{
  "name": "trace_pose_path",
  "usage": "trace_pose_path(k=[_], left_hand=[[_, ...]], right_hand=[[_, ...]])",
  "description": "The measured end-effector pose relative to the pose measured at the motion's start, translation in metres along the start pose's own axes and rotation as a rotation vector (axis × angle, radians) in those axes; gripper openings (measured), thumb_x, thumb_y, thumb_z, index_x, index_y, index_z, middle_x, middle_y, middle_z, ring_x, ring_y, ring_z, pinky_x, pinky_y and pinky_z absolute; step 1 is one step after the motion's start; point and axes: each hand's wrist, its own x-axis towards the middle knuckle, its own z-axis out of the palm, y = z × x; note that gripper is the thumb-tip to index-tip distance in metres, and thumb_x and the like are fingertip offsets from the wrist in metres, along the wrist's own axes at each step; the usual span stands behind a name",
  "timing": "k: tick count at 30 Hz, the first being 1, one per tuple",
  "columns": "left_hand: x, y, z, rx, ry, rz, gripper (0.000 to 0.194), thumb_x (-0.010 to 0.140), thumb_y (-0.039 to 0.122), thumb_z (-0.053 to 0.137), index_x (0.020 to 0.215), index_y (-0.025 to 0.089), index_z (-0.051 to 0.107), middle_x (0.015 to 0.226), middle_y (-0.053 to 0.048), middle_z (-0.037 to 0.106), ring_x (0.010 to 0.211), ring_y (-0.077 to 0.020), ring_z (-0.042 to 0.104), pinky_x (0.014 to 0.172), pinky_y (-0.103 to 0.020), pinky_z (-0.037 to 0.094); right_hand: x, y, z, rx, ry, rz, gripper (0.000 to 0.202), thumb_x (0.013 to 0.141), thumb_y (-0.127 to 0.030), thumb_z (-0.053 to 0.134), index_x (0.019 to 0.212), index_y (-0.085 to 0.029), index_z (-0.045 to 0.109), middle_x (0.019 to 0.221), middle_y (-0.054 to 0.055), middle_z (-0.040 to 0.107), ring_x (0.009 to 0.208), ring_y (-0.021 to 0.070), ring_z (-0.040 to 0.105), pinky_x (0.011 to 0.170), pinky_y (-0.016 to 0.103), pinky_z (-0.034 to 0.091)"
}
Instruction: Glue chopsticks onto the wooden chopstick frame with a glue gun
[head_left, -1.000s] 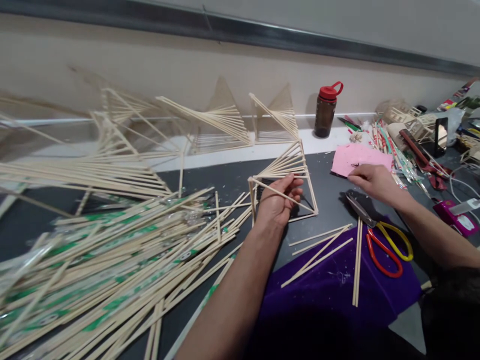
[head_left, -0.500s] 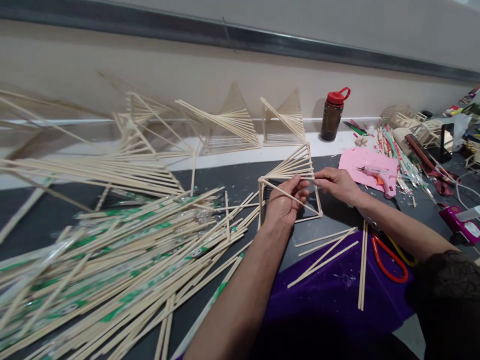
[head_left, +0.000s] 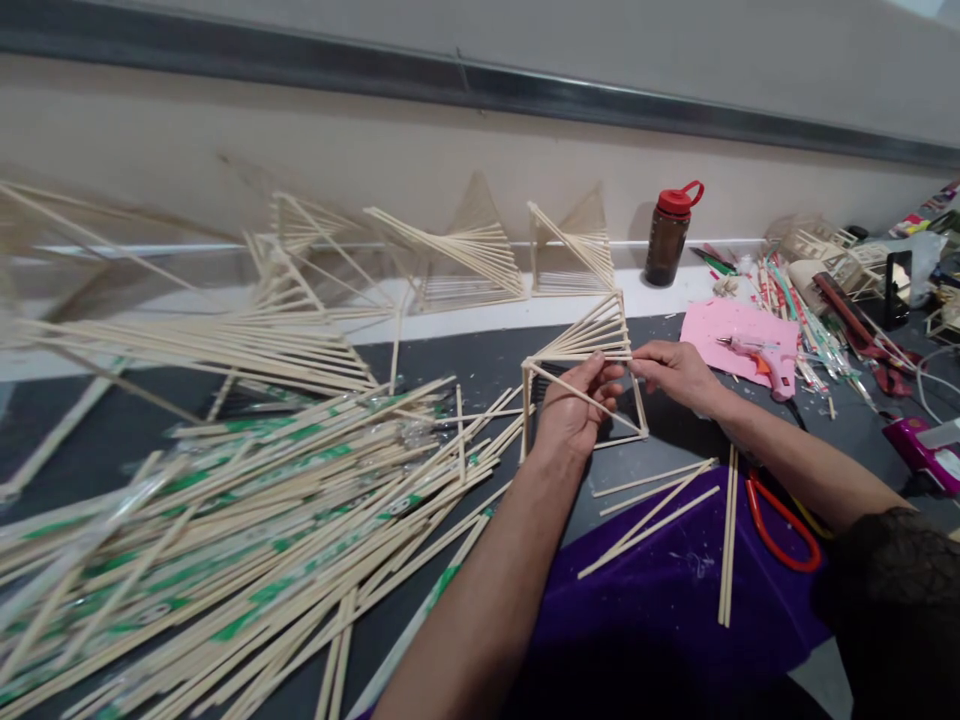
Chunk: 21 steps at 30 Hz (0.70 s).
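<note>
A small frame of glued wooden sticks (head_left: 586, 397) stands on the dark table, with a fan of sticks across its top. My left hand (head_left: 574, 405) reaches in at its front, fingers curled and thumb pressed on a wooden stick (head_left: 562, 357) along the top edge. Thumb and fingertips of my right hand (head_left: 679, 375) pinch the right end of that same stick, at the frame's upper right corner. Several loose sticks (head_left: 649, 515) lie just below the frame, partly on a purple sheet (head_left: 675, 600).
Sticks in green-printed wrappers (head_left: 300, 540) cover the left side. Finished stick frames (head_left: 457, 255) stand along the wall. A red-lidded bottle (head_left: 667, 240) is behind. To the right lie a glue gun (head_left: 761, 358) on pink foam (head_left: 701, 320) and red-handled scissors (head_left: 780, 535).
The whole view has shifted slightly right and down. Both hands keep their hold on the stick at the frame's top edge, with hardly any movement.
</note>
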Motion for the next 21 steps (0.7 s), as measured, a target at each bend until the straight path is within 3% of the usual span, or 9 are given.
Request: trace_pose_path(k=[10,21], left_hand=[[0.0025,-0.0021,-0.0024,0.007,-0.009,0.008,0.018,0.089,0.014,0.061,0.072,0.009,0.064,0.054,0.0,0.066,0.035,-0.0064,0.056,0.032,-0.013,0.039],[0.0011,-0.0023,-0.0024,0.028,-0.01,-0.01,0.013,0.083,0.018,0.071,0.073,0.011,0.065,0.055,0.0,0.067,0.036,-0.0061,0.056,0.033,-0.013,0.04]], right_hand=[[0.0011,-0.004,0.0012,0.108,-0.018,0.099,0.029,0.082,-0.042,0.061,0.074,-0.016,0.068,0.058,-0.003,0.058,0.05,0.0095,0.052,0.052,0.022,0.037],[0.0016,-0.0056,0.0036,0.16,0.005,0.187,0.028,0.075,-0.044,0.063,0.074,-0.017,0.068,0.058,-0.002,0.059,0.05,0.01,0.053,0.047,0.02,0.035]])
